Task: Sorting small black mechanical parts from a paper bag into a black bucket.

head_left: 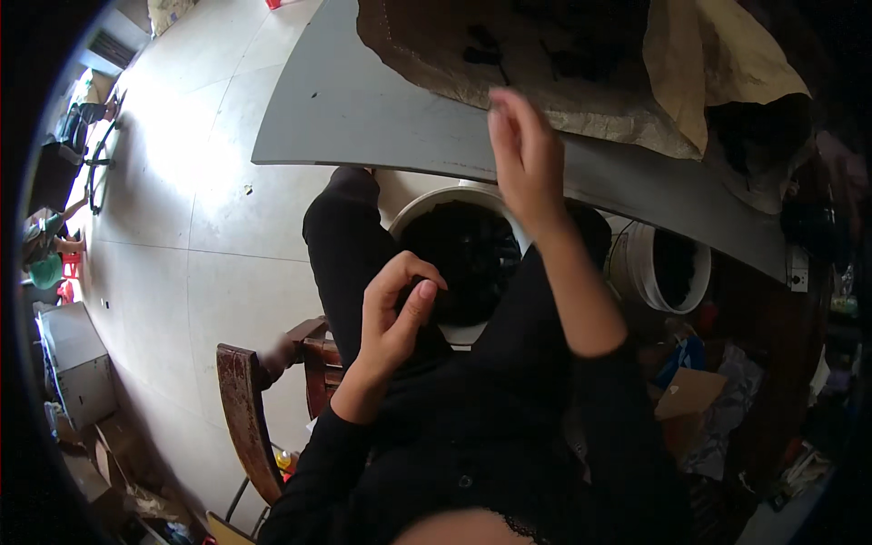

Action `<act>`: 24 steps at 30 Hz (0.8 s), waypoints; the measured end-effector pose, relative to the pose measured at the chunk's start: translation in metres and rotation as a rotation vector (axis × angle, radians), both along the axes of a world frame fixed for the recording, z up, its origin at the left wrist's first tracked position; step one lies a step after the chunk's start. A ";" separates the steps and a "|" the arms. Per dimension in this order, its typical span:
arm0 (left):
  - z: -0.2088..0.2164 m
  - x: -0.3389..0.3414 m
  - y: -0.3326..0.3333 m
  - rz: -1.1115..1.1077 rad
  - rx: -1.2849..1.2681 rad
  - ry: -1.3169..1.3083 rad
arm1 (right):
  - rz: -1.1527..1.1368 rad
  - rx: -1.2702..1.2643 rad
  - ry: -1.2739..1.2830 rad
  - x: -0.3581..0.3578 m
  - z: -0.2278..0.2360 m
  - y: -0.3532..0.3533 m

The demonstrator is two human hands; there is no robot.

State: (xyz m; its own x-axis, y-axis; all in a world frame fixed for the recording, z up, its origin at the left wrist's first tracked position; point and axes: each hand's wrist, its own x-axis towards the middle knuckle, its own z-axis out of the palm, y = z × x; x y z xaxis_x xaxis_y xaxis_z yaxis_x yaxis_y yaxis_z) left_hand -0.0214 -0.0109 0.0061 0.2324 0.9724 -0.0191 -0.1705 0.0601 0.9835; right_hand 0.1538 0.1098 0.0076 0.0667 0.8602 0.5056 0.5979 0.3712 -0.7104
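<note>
My left hand is curled, thumb and index finger close together, over the near-left side of a white bucket between my knees. Whatever it may hold is lost against the dark background. My right hand is raised over the table edge, its fingertips drawn together beside the brown sack. Anything between those fingers is too small to make out. Several small black pieces lie on the sack. Dark, partly shiny pieces fill the bucket.
The grey table spans the far side. Another white bucket with dark contents stands to the right, near a cardboard box. A wooden chair is at my left. Boxes line the far left.
</note>
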 end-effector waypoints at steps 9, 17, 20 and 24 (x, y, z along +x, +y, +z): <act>-0.022 -0.014 0.007 -0.055 -0.112 -0.366 | -0.196 -0.219 -0.814 0.033 -0.010 0.115; -0.020 0.001 0.037 -0.015 -0.177 -0.416 | 0.071 -0.359 0.168 0.026 0.013 0.023; -0.007 0.012 0.045 0.081 -0.042 -0.111 | 0.237 0.028 -0.372 0.009 0.010 -0.039; 0.004 0.015 0.043 0.123 0.042 -0.062 | 0.374 0.087 0.103 -0.004 0.008 -0.081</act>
State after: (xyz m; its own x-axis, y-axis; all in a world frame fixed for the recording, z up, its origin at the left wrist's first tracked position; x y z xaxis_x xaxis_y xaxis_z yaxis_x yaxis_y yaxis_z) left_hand -0.0060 0.0319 0.0105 0.1110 0.9933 0.0332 -0.2343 -0.0064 0.9722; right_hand 0.1500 0.0288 0.0158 -0.1891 0.7891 0.5845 0.3375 0.6112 -0.7160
